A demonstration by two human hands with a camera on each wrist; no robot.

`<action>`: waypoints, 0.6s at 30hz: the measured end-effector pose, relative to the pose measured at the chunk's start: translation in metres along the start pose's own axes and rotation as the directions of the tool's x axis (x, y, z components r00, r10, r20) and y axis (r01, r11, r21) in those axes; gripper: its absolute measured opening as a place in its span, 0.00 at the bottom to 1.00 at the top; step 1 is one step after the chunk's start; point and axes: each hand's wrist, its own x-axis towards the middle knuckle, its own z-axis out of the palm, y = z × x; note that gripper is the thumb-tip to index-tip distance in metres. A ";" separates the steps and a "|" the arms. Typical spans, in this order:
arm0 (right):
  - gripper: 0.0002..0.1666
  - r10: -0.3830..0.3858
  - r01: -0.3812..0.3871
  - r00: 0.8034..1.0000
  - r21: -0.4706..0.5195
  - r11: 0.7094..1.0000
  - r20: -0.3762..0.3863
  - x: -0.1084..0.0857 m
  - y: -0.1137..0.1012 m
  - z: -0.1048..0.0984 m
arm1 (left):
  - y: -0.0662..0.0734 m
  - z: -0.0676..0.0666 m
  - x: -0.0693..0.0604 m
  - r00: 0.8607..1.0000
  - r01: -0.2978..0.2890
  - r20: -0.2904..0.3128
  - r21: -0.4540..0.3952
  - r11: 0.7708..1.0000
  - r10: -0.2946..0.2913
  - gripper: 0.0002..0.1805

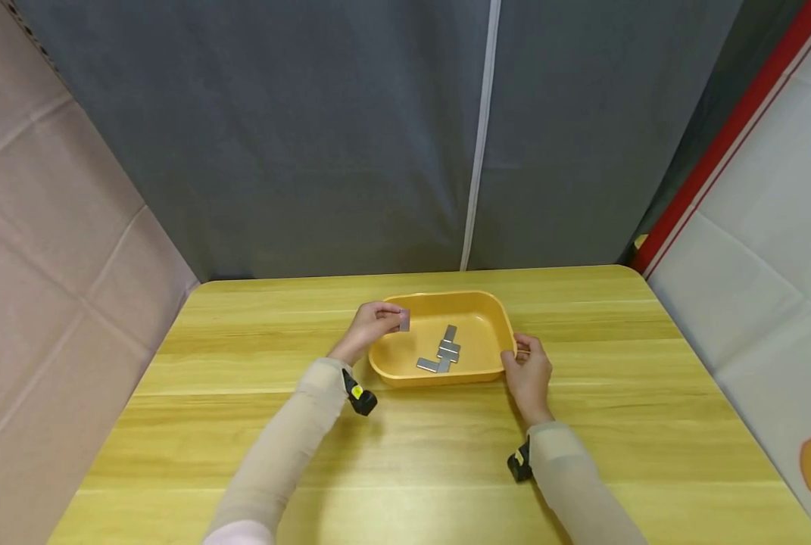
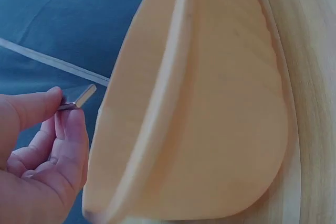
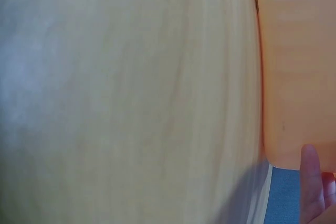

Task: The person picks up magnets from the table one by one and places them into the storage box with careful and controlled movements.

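A yellow plastic basin [image 1: 412,379] stands on the table, with several flat rectangular silver metal pieces [image 1: 449,351] lying on its floor, some touching or overlapping. Over the basin's left side, my left hand [image 1: 369,327] pinches another small metal piece [image 1: 405,321] between thumb and fingers. The left wrist view shows this piece [image 2: 84,97] at the fingertips, beside the basin's outer wall [image 2: 231,108]. My right hand [image 1: 531,377] holds the basin's right rim, thumb toward the near side. In the right wrist view a finger [image 3: 311,174] lies against the basin wall [image 3: 299,87].
The wooden table [image 1: 432,469] extends around the basin. A grey curtain [image 1: 310,151] hangs behind its far edge. Pale cloth panels stand on the left [image 1: 57,250] and right [image 1: 753,250], the right one with a red border [image 1: 732,144].
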 end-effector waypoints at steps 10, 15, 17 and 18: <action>0.19 0.013 -0.013 1.000 -0.002 1.000 0.011 -0.002 0.001 0.000 | -0.007 0.011 0.015 0.996 0.073 -0.055 0.118 0.990 -0.067 0.10; 0.19 -0.002 0.002 1.000 -0.001 1.000 0.000 -0.002 0.002 0.000 | -0.008 0.015 0.017 0.996 0.068 -0.070 0.201 0.977 -0.055 0.09; 0.19 -0.007 0.007 1.000 0.001 1.000 -0.004 -0.001 0.002 0.000 | -0.008 0.017 0.018 0.996 0.050 -0.079 0.246 0.968 -0.032 0.08; 0.19 -0.010 0.010 1.000 0.002 1.000 -0.005 -0.001 0.002 0.001 | -0.007 0.018 0.019 0.996 0.045 -0.088 0.278 0.959 -0.021 0.07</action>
